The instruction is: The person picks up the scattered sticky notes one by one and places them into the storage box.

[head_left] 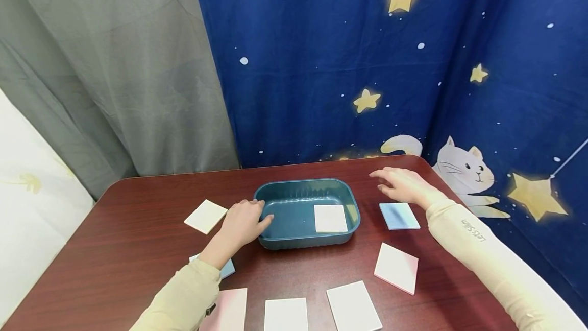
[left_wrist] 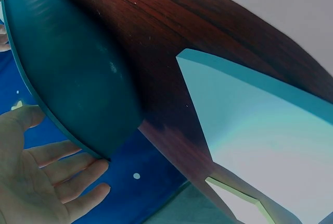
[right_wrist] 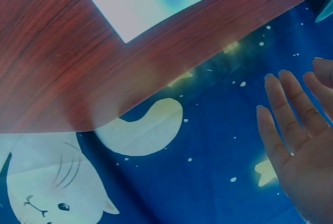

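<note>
A dark teal plastic bin (head_left: 287,242) stands toward the back of the table, with a white square notepad (head_left: 331,218) lying flat at the right of its floor. My left hand (head_left: 243,220) is at the bin's left end, thumb and fingers spread right along the rim; in the left wrist view its fingertips (left_wrist: 99,165) meet the rim's edge. To the right of the bin my right hand (head_left: 400,184) hovers with loosely extended fingers and holds nothing. Just below it lies a blue notepad (head_left: 399,217). The right wrist view also shows an empty palm (right_wrist: 317,166).
A pale yellow notepad (head_left: 205,216) lies left of the bin. Another blue one (head_left: 227,269) is partly hidden under my left forearm. Along the front are a pink pad (head_left: 233,310), two white pads (head_left: 353,305) and a pink-edged pad (head_left: 397,268). Curtains (head_left: 321,65) hang behind the table.
</note>
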Demonstrator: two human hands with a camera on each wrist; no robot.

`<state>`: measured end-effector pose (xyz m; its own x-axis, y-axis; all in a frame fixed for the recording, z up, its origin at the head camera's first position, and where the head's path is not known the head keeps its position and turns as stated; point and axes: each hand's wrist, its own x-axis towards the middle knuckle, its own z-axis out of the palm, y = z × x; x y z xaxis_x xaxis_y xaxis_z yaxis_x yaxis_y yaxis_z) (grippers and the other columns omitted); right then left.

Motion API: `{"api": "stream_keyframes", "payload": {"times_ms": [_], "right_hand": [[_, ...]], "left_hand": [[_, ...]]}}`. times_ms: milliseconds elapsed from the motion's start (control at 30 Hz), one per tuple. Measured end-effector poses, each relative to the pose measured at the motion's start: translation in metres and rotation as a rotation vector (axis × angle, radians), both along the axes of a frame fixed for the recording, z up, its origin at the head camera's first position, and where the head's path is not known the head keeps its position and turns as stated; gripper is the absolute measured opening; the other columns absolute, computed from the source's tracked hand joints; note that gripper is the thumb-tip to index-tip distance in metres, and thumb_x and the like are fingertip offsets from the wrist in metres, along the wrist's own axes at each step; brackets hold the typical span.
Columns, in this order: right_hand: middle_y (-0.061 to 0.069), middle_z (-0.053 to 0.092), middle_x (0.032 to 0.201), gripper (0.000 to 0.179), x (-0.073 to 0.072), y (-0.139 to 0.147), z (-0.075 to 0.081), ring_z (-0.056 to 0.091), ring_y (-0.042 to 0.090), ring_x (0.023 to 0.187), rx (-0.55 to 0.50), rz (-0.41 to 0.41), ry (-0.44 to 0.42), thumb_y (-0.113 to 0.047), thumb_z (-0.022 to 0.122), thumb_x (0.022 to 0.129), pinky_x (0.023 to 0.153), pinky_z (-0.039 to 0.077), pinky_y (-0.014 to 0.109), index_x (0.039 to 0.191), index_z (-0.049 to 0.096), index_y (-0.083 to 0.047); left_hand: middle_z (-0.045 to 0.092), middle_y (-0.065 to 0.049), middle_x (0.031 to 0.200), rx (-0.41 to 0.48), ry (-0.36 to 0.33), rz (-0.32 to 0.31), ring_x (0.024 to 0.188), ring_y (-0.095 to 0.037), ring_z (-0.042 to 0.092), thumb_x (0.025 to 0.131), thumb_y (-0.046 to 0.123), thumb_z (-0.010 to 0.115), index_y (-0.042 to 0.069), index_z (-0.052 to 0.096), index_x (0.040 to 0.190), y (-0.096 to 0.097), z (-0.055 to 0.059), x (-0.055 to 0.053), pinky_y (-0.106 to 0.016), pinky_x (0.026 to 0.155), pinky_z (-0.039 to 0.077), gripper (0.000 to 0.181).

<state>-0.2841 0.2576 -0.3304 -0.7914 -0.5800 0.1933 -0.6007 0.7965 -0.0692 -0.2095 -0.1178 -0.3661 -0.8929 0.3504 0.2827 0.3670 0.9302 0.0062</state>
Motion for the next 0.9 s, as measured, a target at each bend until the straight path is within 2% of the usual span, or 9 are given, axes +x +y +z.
{"api": "stream_keyframes", "payload": {"times_ms": [167, 767, 900], "right_hand": [[0.013, 0.058, 0.102, 0.034, 0.000, 0.006, -0.003, 0.057, 0.023, 0.083, -0.003, -0.018, -0.031, -0.011, 0.060, 0.080, 0.070, 0.045, 0.042, 0.114, 0.057, -0.005], [0.011, 0.058, 0.096, 0.035, -0.004, 0.020, -0.018, 0.056, 0.022, 0.083, 0.014, -0.048, -0.096, -0.012, 0.061, 0.080, 0.072, 0.044, 0.043, 0.113, 0.057, -0.005], [0.011, 0.058, 0.097, 0.035, -0.004, 0.020, -0.020, 0.056, 0.023, 0.084, 0.020, -0.046, -0.106, -0.013, 0.061, 0.079, 0.072, 0.043, 0.044, 0.113, 0.056, -0.004]], "left_hand": [[0.063, -0.014, 0.091, 0.006, 0.002, -0.001, 0.073, -0.027, 0.058, 0.081, 0.034, 0.060, -0.001, 0.063, 0.100, 0.000, 0.001, 0.000, -0.038, 0.062, 0.048, 0.041], [0.063, -0.016, 0.093, 0.005, -0.016, -0.007, 0.076, -0.028, 0.059, 0.081, 0.035, 0.060, -0.002, 0.062, 0.101, -0.001, 0.001, 0.002, -0.039, 0.064, 0.048, 0.042], [0.063, -0.014, 0.088, 0.006, 0.000, -0.011, 0.071, -0.027, 0.058, 0.081, 0.034, 0.060, -0.001, 0.063, 0.098, -0.001, 0.001, 0.000, -0.038, 0.061, 0.048, 0.039]]}}
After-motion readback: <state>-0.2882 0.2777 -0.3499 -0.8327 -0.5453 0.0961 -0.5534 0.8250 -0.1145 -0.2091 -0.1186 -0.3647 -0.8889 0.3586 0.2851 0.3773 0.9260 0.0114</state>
